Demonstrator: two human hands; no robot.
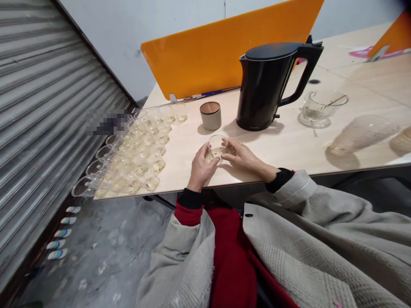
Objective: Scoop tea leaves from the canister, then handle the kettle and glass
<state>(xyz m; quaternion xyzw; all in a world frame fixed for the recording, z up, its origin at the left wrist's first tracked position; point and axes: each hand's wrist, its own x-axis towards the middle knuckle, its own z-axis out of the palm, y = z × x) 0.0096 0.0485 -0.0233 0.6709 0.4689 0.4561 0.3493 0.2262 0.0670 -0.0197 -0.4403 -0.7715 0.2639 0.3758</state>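
Between my two hands a clear plastic cup (217, 149) stands upright near the table's front edge, with small dark bits at its bottom. The fingers of my left hand (203, 166) curl around its left side, the thumb at the front. My right hand (241, 156) closes on the right side, its thumb also toward the front. Just behind the cup is a small grey canister (211, 116) with a wooden lid. At the left end of the table, several similar clear cups (141, 168) stand in close rows, small bits in their bottoms.
A black electric kettle (265, 87) stands behind my right hand. Farther right are a glass jug (324, 107) with a spoon-like stick and a lying stack of clear cups (362, 133). An orange divider (221, 47) lines the table's back; a metal shutter (48, 107) rises at left.
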